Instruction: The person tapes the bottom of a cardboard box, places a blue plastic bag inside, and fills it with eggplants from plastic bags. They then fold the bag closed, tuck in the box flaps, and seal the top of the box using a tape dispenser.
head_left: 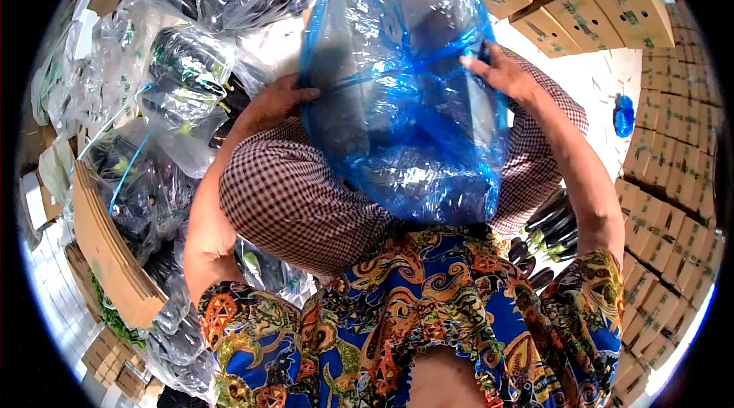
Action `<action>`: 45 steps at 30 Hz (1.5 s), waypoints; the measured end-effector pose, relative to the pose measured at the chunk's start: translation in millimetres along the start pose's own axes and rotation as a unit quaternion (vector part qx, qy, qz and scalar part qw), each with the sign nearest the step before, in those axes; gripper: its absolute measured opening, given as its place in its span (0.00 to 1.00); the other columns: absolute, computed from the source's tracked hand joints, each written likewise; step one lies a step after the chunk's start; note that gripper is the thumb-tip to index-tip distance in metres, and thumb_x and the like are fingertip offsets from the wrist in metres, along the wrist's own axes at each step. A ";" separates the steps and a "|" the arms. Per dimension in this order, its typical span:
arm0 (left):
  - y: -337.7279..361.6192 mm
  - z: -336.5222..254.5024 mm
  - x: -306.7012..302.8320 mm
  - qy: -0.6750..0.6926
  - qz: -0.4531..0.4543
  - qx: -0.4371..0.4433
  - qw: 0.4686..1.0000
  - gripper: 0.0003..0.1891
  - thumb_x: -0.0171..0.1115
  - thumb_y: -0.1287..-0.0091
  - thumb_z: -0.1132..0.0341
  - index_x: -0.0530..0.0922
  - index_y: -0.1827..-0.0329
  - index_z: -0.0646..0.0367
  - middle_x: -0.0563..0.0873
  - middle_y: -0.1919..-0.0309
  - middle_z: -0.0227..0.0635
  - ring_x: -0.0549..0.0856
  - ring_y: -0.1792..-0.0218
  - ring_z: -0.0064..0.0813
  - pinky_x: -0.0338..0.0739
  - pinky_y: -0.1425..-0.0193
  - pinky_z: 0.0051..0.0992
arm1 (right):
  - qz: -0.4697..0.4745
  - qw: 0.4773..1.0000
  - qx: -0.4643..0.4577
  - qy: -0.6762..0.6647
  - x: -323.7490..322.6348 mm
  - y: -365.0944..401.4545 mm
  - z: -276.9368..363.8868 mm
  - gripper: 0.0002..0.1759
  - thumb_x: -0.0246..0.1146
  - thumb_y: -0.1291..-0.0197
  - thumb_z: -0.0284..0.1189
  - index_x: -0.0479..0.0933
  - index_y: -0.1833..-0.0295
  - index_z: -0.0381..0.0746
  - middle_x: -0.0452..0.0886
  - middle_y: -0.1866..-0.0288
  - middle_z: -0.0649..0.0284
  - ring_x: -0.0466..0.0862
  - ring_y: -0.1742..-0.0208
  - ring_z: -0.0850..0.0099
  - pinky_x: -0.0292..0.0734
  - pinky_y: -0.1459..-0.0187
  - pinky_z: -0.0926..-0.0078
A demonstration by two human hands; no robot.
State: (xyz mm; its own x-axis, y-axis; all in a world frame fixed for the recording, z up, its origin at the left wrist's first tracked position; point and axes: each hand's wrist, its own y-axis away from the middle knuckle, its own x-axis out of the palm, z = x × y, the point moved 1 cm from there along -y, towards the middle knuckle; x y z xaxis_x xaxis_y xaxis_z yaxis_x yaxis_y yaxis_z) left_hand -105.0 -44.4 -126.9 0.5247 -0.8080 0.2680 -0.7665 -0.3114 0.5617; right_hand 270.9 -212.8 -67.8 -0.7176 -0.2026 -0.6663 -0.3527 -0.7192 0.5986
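Note:
A large blue translucent plastic bag [405, 125] stands between my knees, its film stretched and creased over a boxy shape. Through the film its contents look grey and dark; I cannot make them out. My left hand [287, 96] rests at the bag's left edge, fingertips on the film and fingers partly spread. At the upper right side of the bag is my right hand [501, 75], thumb and fingers apart, touching the blue film near a gathered fold.
Clear bags of eggplants [183, 64] fill the left side. Flat cardboard sheets [111, 247] lean at the lower left. Stacked cartons [581, 14] stand at the upper right, with more [673, 163] along the right. Loose eggplants [554, 228] lie beside my right knee.

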 end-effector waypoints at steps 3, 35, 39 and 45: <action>2.6 -9.2 25.5 0.016 -0.026 -0.018 0.999 0.23 0.61 0.32 0.68 0.71 0.36 0.68 0.81 0.44 0.41 0.79 0.44 0.35 0.71 0.36 0.33 | 0.038 0.998 -0.042 0.016 29.1 -10.3 3.7 0.61 0.58 0.45 0.67 0.47 0.25 0.28 0.61 0.27 0.40 0.61 0.25 0.55 0.57 0.26 0.65; -95.4 -111.5 132.9 -0.812 0.117 0.253 0.513 0.23 0.63 0.41 0.68 0.77 0.39 0.52 0.87 0.64 0.35 0.88 0.60 0.39 0.81 0.61 0.38 | 0.313 0.871 -0.297 0.233 128.2 33.3 30.0 0.14 0.49 0.34 0.30 0.76 0.50 0.37 0.81 0.57 0.52 0.82 0.51 0.54 0.77 0.46 0.63; -153.3 -103.1 119.2 -0.848 0.010 0.190 0.494 0.09 0.62 0.42 0.69 0.88 0.61 0.53 0.89 0.62 0.37 0.88 0.55 0.36 0.84 0.56 0.35 | 0.311 0.857 -0.286 0.295 101.8 51.3 42.4 0.12 0.50 0.33 0.30 0.78 0.55 0.39 0.81 0.55 0.50 0.82 0.51 0.54 0.77 0.53 0.60; -116.1 -118.4 108.7 -0.784 -0.240 0.415 0.395 0.12 0.63 0.43 0.64 0.83 0.56 0.51 0.83 0.65 0.24 0.84 0.62 0.24 0.78 0.67 0.30 | 0.337 0.832 -0.241 0.369 107.4 41.4 24.9 0.14 0.49 0.35 0.30 0.81 0.54 0.40 0.83 0.60 0.51 0.84 0.56 0.56 0.80 0.57 0.59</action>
State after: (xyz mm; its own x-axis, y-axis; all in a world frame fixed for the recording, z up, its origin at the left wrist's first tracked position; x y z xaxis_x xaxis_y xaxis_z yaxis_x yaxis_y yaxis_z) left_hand 84.9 -36.9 -70.3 0.3079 0.3291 -0.8927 -0.9166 -0.1491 -0.3711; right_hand 164.2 -247.7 -103.6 -0.0271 -0.8929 -0.4495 0.3892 -0.4236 0.8180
